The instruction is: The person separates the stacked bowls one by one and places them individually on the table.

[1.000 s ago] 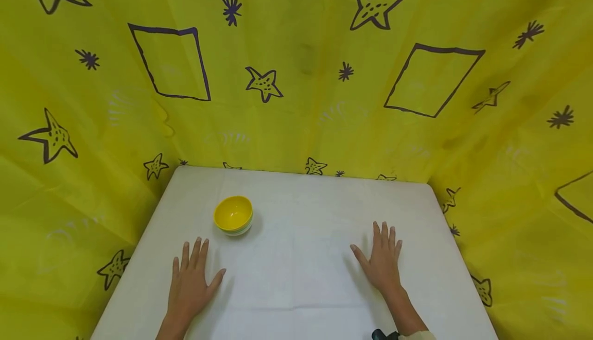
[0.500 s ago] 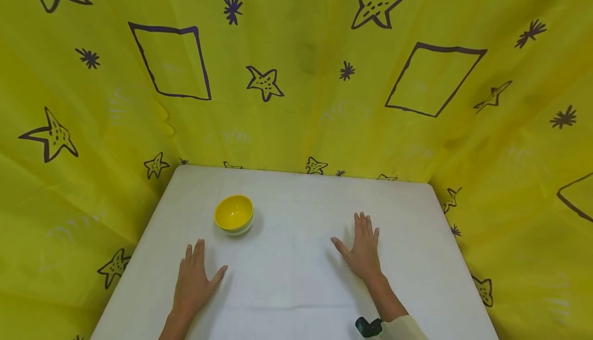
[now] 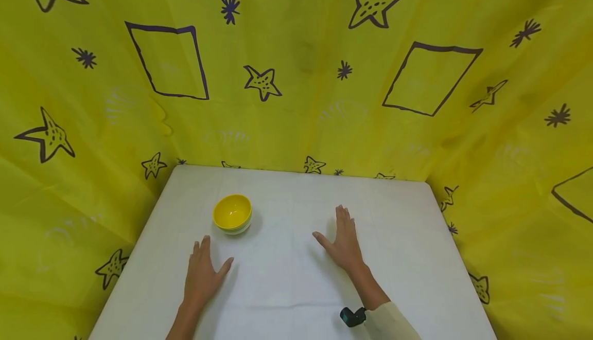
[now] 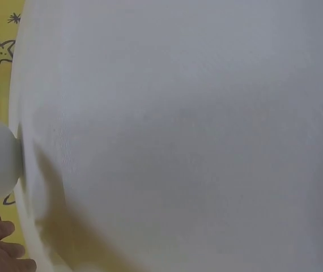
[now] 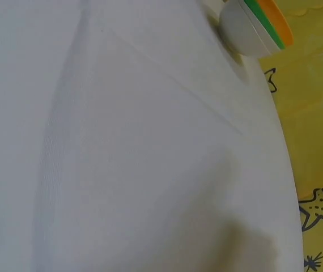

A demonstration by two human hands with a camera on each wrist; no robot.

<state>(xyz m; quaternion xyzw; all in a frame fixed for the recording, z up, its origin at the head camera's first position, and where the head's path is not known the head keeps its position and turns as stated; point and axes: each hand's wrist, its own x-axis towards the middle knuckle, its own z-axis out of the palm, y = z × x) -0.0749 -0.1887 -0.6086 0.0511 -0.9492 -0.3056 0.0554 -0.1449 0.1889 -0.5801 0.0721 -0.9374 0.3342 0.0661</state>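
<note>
Head view: bowl stack (image 3: 232,214) upright, rim up; both hands flat, fingers straight.

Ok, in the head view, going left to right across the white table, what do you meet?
Left hand → yellow bowl → right hand → black wrist device. Both hands lie flat on the table, holding nothing; the bowl sits just beyond the left hand.

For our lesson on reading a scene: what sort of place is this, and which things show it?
Probably a staged tabletop booth: a white cloth-covered table, a yellow backdrop sheet with drawn purple stars and rectangles on three sides, and stacked bowls, the top one yellow.
</note>
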